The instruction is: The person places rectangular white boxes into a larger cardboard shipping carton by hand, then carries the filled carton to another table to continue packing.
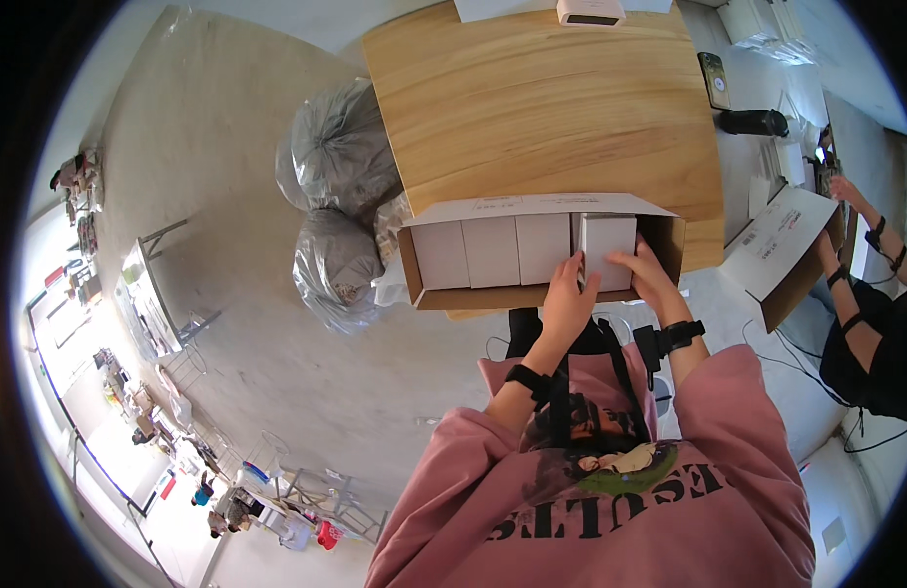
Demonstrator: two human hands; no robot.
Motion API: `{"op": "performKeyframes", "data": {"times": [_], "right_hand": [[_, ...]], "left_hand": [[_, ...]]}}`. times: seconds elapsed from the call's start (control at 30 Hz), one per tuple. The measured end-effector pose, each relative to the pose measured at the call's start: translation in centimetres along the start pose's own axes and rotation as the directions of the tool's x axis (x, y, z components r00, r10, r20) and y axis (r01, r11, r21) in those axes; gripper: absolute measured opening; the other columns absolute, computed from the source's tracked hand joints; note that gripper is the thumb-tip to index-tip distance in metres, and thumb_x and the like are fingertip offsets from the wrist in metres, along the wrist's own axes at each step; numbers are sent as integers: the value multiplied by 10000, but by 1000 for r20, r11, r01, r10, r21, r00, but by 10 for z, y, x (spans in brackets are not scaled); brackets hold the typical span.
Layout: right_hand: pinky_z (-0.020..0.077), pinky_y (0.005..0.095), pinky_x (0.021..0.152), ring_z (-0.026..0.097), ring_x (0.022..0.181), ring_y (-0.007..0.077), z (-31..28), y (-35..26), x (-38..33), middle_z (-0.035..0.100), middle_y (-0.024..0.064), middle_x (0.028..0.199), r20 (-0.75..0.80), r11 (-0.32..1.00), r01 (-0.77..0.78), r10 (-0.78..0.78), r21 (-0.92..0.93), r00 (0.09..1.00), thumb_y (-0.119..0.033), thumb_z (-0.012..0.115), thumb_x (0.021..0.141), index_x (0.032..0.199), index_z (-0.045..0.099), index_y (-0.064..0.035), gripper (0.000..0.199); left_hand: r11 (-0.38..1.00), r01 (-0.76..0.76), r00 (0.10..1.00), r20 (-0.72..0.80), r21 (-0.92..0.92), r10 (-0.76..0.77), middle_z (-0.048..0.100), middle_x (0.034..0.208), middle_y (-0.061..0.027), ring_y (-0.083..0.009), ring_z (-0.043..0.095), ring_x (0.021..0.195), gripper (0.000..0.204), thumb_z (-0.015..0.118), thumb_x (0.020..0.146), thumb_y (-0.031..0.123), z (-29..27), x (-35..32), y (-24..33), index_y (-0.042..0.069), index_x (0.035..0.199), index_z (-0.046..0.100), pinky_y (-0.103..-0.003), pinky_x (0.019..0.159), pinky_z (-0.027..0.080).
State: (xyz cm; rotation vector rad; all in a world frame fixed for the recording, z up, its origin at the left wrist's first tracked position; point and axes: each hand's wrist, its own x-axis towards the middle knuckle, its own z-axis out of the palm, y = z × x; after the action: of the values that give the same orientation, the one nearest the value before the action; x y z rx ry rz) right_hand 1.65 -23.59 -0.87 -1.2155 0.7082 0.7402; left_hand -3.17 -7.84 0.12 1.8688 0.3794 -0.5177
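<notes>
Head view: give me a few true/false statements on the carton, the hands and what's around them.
1. Both hands are on the same small white box. True: the left hand and right hand grip the white box from either side.
2. The cardboard carton holds only that one box. False: three more white boxes stand in a row to its left.
3. The carton rests at the near edge of a wooden table. True.
4. The grey plastic bags lie to the right of the table. False: they lie on the floor to its left.
5. No one else is around. False: another person at the right edge handles a second carton.
</notes>
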Motion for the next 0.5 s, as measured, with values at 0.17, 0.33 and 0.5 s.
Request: {"op": "performKeyframes", "data": {"times": [0.17,0.33,0.5], "right_hand": [[383,319,960,474,1143,192,8,-2,-1,511,113,1211,4,993,20,-20,-117,1000,-164,734,722,1298,379,-7,695],[384,299,949,484,1125,186,3,-1,1,522,115,1208,-25,971,26,-33,-238,999,-215,753,717,1297,386,-1,718],[410,303,923,528,1076,185,3,9,-4,559,121,1166,-106,964,108,-137,-241,985,-245,775,695,1270,420,15,724]], "left_hand": [[1000,26,999,-37,-14,-26,554,1072,-205,-358,541,1005,446,603,822,192,-1,0,-2,-43,1185,495,-391,865,439],[999,41,998,-56,2,-41,547,1084,-206,-361,539,1005,448,612,812,177,-1,0,5,-47,1181,494,-387,866,440],[999,40,998,-40,32,-38,524,1123,-209,-358,526,1030,465,611,809,166,-1,-2,15,-49,1200,482,-384,880,435]]}}
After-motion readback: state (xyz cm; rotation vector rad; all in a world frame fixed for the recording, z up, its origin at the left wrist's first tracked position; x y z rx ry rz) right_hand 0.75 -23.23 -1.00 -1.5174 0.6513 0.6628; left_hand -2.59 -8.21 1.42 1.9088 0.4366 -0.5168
